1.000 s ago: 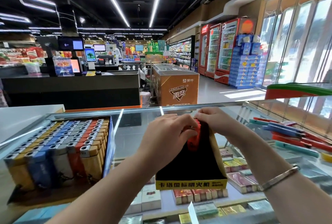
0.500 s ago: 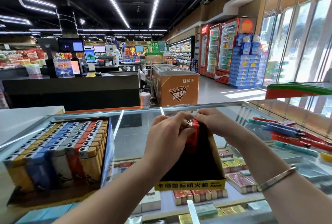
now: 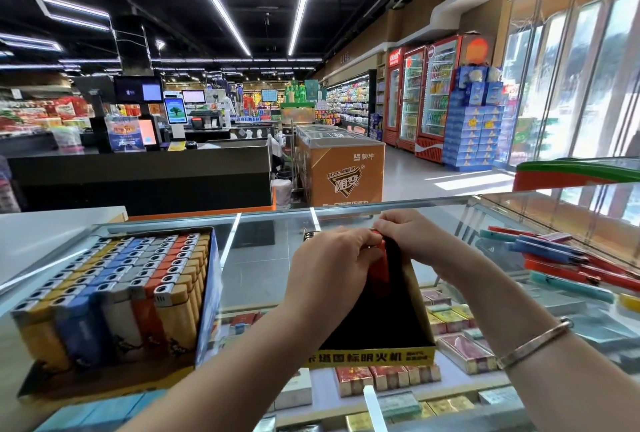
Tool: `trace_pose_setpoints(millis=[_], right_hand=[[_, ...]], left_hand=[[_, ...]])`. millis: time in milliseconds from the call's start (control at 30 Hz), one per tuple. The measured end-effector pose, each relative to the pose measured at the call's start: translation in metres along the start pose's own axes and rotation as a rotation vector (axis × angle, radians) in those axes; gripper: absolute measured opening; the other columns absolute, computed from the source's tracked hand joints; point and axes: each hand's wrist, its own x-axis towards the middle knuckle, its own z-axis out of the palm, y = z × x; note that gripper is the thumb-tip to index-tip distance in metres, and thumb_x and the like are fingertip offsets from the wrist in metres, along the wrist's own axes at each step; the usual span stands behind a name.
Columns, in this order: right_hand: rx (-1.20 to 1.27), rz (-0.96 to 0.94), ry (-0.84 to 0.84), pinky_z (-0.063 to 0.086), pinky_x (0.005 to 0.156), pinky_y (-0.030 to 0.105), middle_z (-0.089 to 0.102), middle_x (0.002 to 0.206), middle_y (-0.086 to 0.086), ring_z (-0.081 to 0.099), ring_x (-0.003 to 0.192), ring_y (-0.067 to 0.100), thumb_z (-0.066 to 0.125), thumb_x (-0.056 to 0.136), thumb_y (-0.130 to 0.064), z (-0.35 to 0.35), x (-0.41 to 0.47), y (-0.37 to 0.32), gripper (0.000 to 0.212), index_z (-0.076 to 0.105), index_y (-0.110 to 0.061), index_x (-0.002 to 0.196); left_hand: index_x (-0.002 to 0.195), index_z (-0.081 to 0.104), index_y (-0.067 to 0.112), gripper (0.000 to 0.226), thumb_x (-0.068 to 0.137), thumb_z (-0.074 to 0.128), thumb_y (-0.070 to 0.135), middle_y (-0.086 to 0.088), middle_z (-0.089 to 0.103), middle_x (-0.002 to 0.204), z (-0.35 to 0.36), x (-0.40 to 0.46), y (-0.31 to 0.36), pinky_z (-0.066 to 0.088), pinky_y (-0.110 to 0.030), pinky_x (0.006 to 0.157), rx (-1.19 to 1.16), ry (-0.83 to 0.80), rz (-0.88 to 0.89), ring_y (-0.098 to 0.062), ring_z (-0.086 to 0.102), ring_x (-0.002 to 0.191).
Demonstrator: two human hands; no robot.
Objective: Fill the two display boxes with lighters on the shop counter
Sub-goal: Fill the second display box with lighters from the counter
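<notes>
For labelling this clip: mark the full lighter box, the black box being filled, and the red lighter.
full lighter box [image 3: 207, 296], head view, blue side wall
black box [image 3: 372, 357], head view, yellow front strip
red lighter [image 3: 378, 272], head view, red body

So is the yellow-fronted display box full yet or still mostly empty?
Mostly empty. The yellow-fronted display box shows a bare black interior; only red lighters stand at its far end, under the left hand and right hand.

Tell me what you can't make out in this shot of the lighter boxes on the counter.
- Head view: how many red lighters are held; the left hand and right hand cover their tops.
- Head view: the black display box back row, behind both hands.
- Head view: the loose lighters, blurred by glass reflections.
</notes>
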Motion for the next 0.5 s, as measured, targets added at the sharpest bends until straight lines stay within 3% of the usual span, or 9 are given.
trace_pose_setpoints(millis=[233,400,500], right_hand=[[0.008,-0.001,-0.008,0.035,0.055,0.024,0.052,0.063,-0.001,0.045,0.060,0.011,0.047,0.094,-0.017,-0.001,0.001,0.001,0.032,0.055,-0.019,0.063],[0.023,0.002,-0.020,0.037,0.054,0.024,0.053,0.062,-0.002,0.047,0.060,0.011,0.046,0.095,-0.019,-0.001,0.002,0.003,0.032,0.056,-0.019,0.065],[0.014,0.020,-0.031,0.039,0.049,0.019,0.056,0.065,-0.002,0.052,0.059,0.009,0.045,0.096,-0.023,-0.003,0.000,0.001,0.030,0.058,-0.019,0.071]], left_hand=[[0.092,0.074,0.026,0.015,0.077,0.072,0.023,0.005,0.068,0.084,-0.001,0.005,-0.010,0.050,-0.030,0.066,0.189,-0.041,0.180,-0.018,0.063,0.075],[0.112,0.066,0.032,0.029,0.084,0.065,0.024,0.005,0.065,0.106,-0.002,0.006,-0.019,0.040,-0.043,0.093,0.280,-0.131,0.246,-0.023,0.053,0.102],[0.135,0.040,0.042,0.048,0.090,0.055,0.034,0.009,0.047,0.136,-0.006,0.001,-0.029,0.010,-0.046,0.112,0.336,-0.287,0.222,-0.020,0.029,0.129]])
